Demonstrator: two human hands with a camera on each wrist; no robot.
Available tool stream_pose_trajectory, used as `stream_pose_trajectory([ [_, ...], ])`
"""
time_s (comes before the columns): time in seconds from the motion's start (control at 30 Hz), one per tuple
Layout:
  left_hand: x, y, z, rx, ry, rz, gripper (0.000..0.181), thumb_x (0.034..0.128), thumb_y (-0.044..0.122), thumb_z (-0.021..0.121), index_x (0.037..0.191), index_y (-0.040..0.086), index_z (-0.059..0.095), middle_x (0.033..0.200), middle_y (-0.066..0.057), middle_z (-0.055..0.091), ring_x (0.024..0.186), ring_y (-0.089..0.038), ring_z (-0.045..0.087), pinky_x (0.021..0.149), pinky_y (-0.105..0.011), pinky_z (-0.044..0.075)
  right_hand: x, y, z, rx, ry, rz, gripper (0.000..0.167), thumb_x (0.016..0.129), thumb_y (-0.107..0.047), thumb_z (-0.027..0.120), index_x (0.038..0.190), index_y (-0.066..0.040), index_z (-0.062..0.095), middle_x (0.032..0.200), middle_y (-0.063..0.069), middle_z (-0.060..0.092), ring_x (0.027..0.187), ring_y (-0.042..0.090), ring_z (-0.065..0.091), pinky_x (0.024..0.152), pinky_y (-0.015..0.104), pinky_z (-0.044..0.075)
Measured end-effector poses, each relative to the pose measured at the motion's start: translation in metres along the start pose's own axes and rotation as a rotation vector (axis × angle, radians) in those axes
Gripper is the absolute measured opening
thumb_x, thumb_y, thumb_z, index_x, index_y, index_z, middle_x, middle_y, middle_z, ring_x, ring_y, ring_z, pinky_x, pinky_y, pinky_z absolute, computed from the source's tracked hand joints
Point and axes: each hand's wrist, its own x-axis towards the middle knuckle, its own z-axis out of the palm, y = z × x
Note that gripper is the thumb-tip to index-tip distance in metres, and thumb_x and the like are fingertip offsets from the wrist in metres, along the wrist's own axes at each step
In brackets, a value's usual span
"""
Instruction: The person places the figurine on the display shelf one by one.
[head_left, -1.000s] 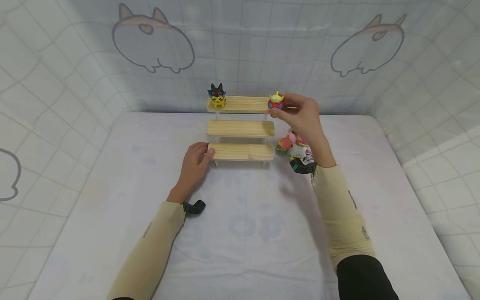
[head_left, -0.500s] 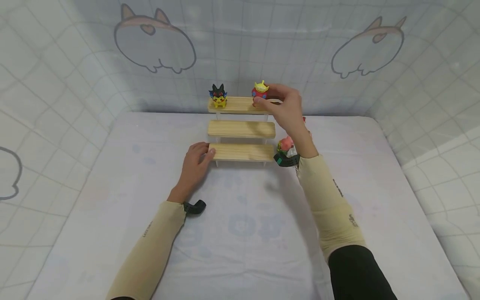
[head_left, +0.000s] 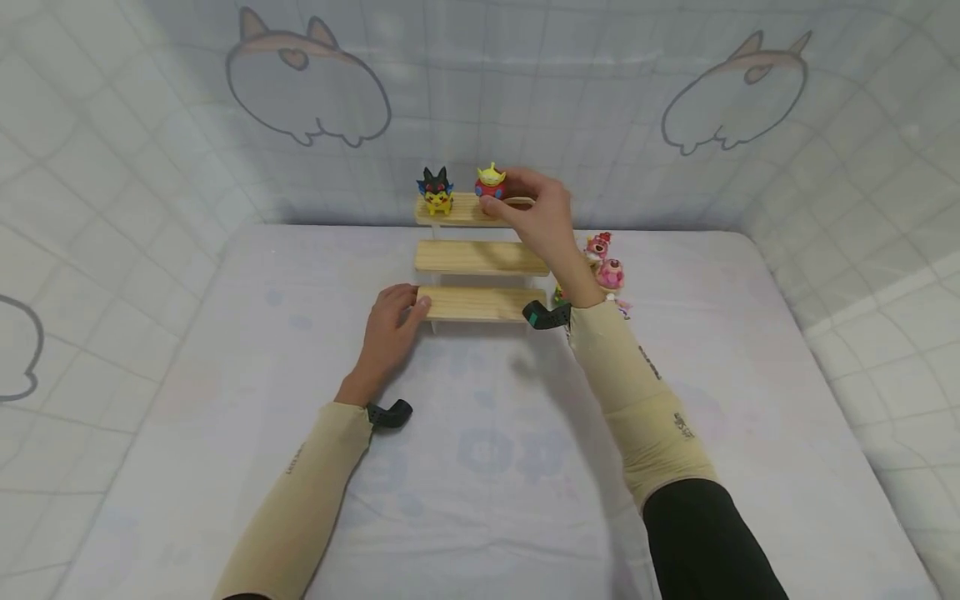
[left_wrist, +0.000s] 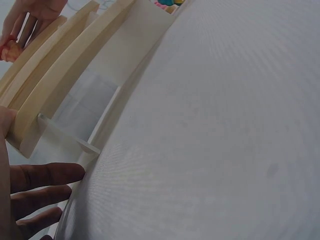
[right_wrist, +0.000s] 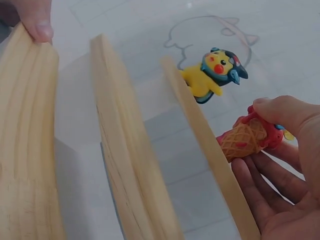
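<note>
My right hand (head_left: 542, 213) pinches a small toy figurine (head_left: 491, 181) with a yellow alien head and red body. In the right wrist view, the figurine (right_wrist: 245, 141) has a waffle-cone base, held at the top plank's edge; whether it touches the wood, I cannot tell. A yellow Pikachu figurine (head_left: 437, 192) in a dark hood stands at the left end of the top plank (head_left: 468, 218) of a three-tier display stand (head_left: 480, 258). My left hand (head_left: 386, 329) rests at the lowest plank's left end, thumb on top. In the left wrist view its fingers (left_wrist: 47, 175) extend straight beneath the plank.
Several more figurines (head_left: 609, 273) cluster to the right of the stand, partly hidden by my right forearm. A white patterned cloth (head_left: 480, 450) covers the table. Behind it hangs a pale gridded curtain (head_left: 525, 92) with animal drawings.
My right hand has carried the alien figurine leftward along the top plank, closer to the Pikachu figurine. More of the clustered figurines show now. The left hand stays in place.
</note>
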Motion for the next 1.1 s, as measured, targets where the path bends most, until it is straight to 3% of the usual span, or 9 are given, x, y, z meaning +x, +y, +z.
stream_pose_trajectory([
  [0.13, 0.0002, -0.0006, -0.0005, 0.003, -0.004, -0.006, 0.042, 0.1091, 0.033, 0.056, 0.111, -0.005, 0.074, 0.138, -0.023, 0.066, 0.142, -0.039, 0.049, 0.122, -0.057, 0.033, 0.0018, 0.0011, 0.0029, 0.0, -0.007, -0.012, 0.043, 0.095, -0.009, 0.079, 0.135, 0.003, 0.068, 0.125, 0.024, 0.072, 0.117, 0.033, 0.069, 0.103, 0.041, 0.058],
  [0.53, 0.0007, 0.0015, -0.0001, 0.003, -0.019, -0.021, 0.044, 0.1098, 0.036, 0.055, 0.113, -0.004, 0.074, 0.14, -0.021, 0.065, 0.143, -0.036, 0.048, 0.124, -0.055, 0.032, -0.0004, -0.0031, 0.0062, -0.047, -0.028, -0.006, 0.043, 0.097, -0.011, 0.078, 0.136, 0.001, 0.067, 0.126, 0.02, 0.072, 0.119, 0.029, 0.068, 0.101, 0.029, 0.058],
  [0.97, 0.0005, 0.0011, -0.0012, -0.005, -0.024, -0.031, 0.046, 0.11, 0.038, 0.054, 0.112, -0.004, 0.074, 0.142, -0.021, 0.064, 0.144, -0.036, 0.047, 0.124, -0.056, 0.031, 0.0004, -0.0058, 0.003, -0.054, -0.064, -0.016, 0.044, 0.098, -0.01, 0.076, 0.138, 0.003, 0.065, 0.127, 0.023, 0.071, 0.12, 0.031, 0.068, 0.105, 0.04, 0.057],
  [1.1, 0.0005, 0.002, -0.0019, -0.009, -0.033, -0.038, 0.048, 0.1103, 0.039, 0.053, 0.113, -0.003, 0.074, 0.143, -0.02, 0.063, 0.145, -0.036, 0.046, 0.124, -0.056, 0.03, -0.0011, -0.0024, -0.0008, -0.038, -0.076, -0.009, 0.047, 0.097, -0.013, 0.078, 0.14, 0.0, 0.064, 0.129, 0.02, 0.071, 0.121, 0.029, 0.067, 0.105, 0.036, 0.057],
])
